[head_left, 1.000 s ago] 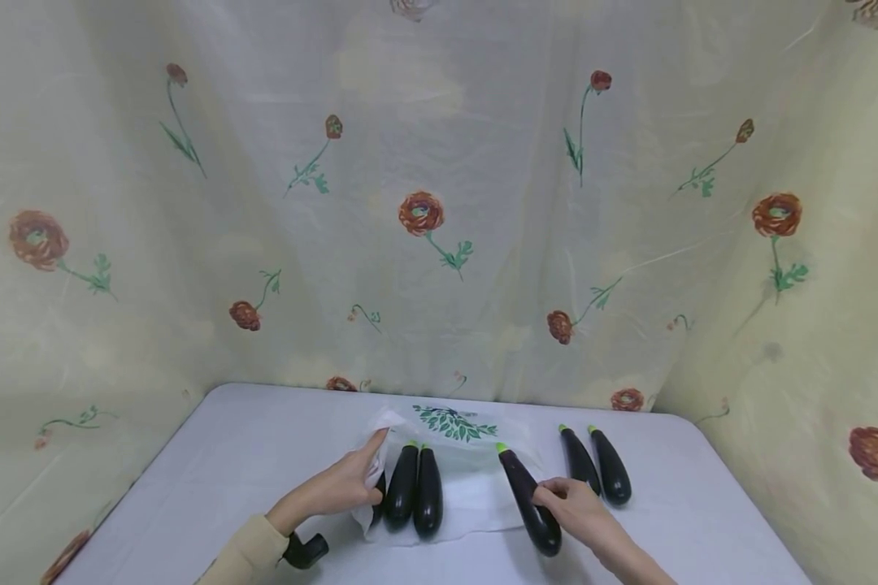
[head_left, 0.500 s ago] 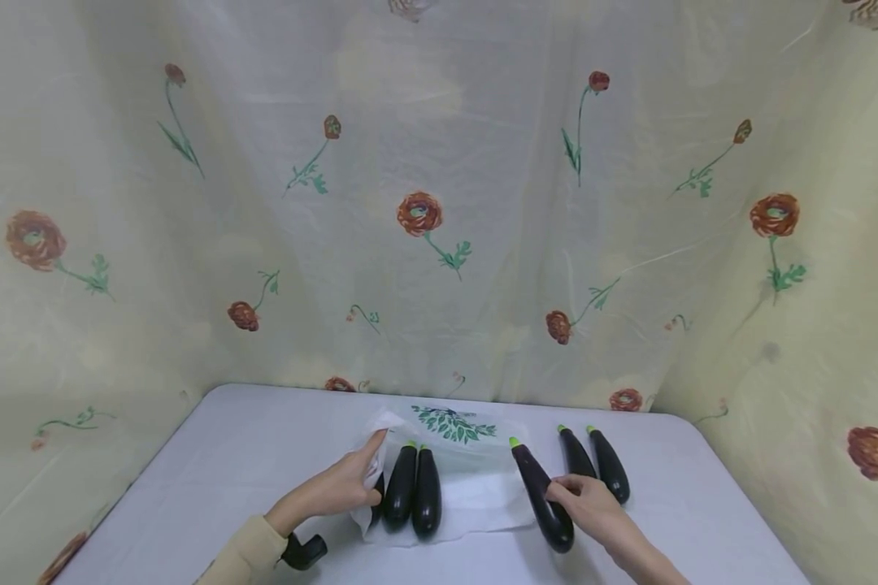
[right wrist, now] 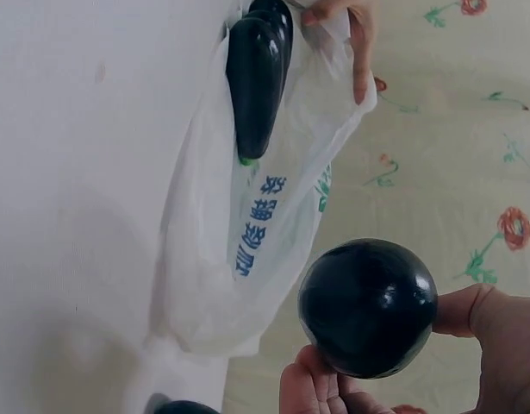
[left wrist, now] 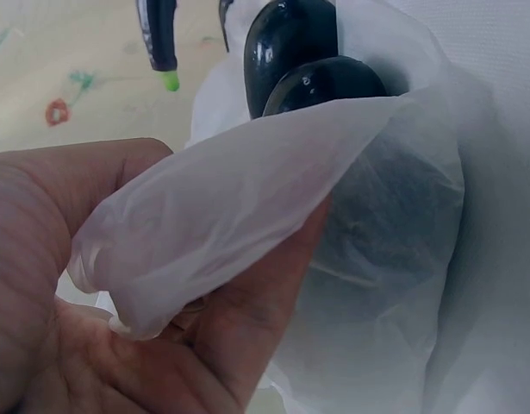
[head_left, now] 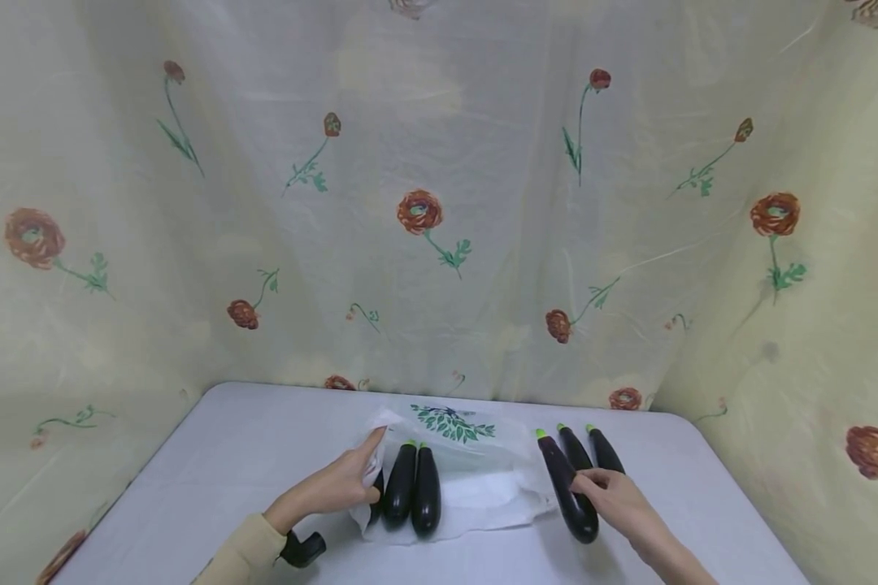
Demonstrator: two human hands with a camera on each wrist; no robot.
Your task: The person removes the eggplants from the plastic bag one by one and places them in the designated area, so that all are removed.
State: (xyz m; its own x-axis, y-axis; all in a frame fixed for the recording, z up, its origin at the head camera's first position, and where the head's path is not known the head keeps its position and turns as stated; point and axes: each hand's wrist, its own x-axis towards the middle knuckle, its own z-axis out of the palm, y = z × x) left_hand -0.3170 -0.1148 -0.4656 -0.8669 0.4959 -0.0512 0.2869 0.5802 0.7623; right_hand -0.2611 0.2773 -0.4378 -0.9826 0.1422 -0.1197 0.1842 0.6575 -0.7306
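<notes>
The left hand (head_left: 329, 483) grips the left edge of the white plastic bag (head_left: 483, 491), its forefinger and thumb set apart. The right hand (head_left: 625, 504) pinches the raised eggplant (head_left: 562, 479) between thumb and fingers, just beside the bag's right end and above the table (head_left: 263, 431). Inside the bag, two side-by-side eggplants (head_left: 400, 489) lie stem end away; a partly hidden eggplant (head_left: 377, 491) is next to the left hand. Beyond the right hand rest two loose eggplants (head_left: 606, 451). A floral curtain (head_left: 497, 162) stands behind.

A cream left sleeve (head_left: 245, 551) and a black, curved wrist fitting (head_left: 304, 551)
</notes>
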